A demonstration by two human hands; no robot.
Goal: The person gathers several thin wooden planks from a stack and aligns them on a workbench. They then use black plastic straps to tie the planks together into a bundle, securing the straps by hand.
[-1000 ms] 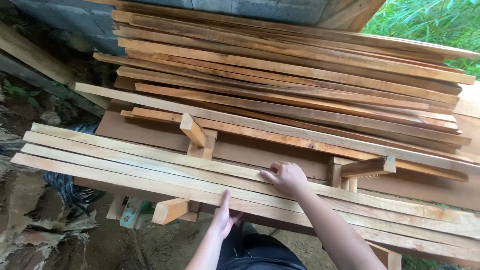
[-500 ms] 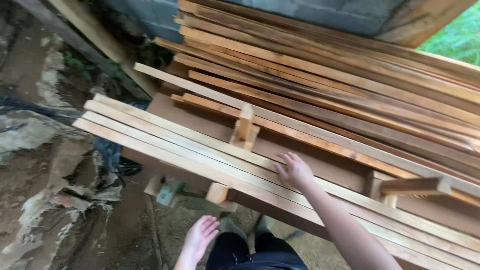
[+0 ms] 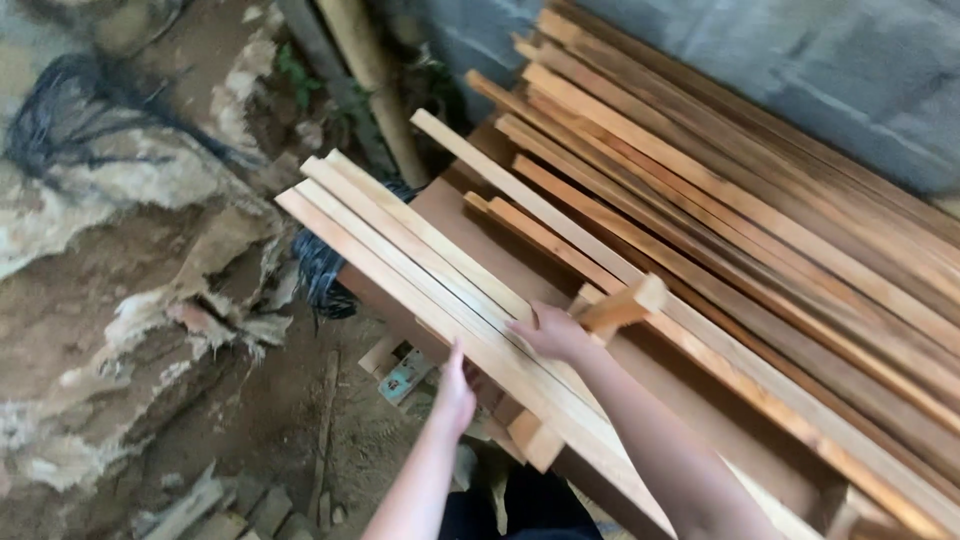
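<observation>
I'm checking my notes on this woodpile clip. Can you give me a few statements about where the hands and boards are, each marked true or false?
1. The right hand rests on top of the pale slats. True.
2. The left hand holds a hammer. False: it holds no tool; it is against the near edge of the pale slats.
3. A big stack of reddish boards lies beyond the pale slats, next to a grey block wall. True.
4. The ground to the left is a tiled floor. False: it is bare dirt with scraps lying on it.
5. A short wooden block sticks up just beside the right hand. True.
</observation>
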